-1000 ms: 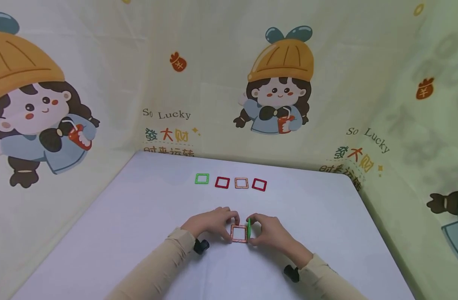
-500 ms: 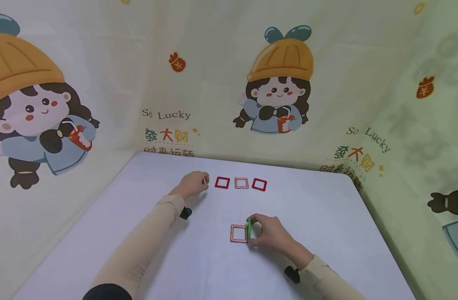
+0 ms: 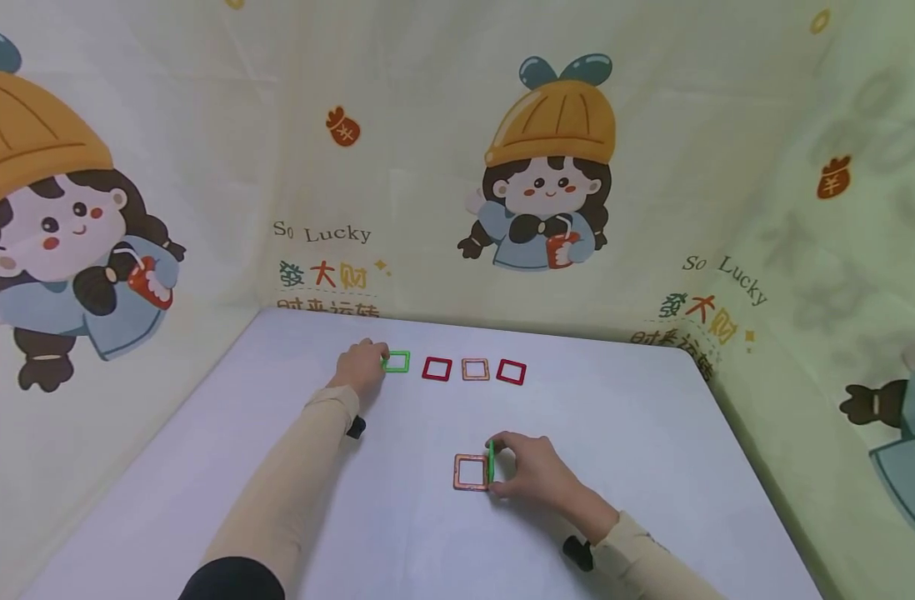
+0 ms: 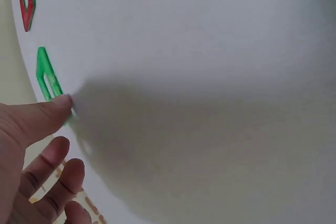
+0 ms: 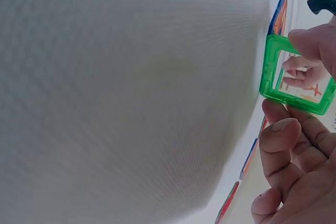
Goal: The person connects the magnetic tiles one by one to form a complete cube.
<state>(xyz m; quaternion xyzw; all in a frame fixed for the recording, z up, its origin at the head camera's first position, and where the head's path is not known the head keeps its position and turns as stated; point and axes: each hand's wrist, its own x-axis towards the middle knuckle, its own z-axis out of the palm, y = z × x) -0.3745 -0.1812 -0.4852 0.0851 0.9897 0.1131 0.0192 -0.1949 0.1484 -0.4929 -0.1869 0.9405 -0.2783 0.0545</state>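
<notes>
My left hand is at the far row, at the left edge of a green square magnetic tile. In the left wrist view the thumb overlaps the tile's near end, pinching it; the index finger is hidden. Closer to me, an orange square tile lies flat. Along its right side a second green tile stands upright on edge. My right hand pinches that upright tile between thumb and fingers. Its open square frame shows clearly in the right wrist view.
To the right of the far green tile lie a red tile, an orange tile and another red tile. They rest on a white table. Patterned cloth rises behind the table's back edge.
My left hand has left the orange tile and reached to the far green tile, then shifted to its left edge. The right hand still holds the upright green tile in place.
</notes>
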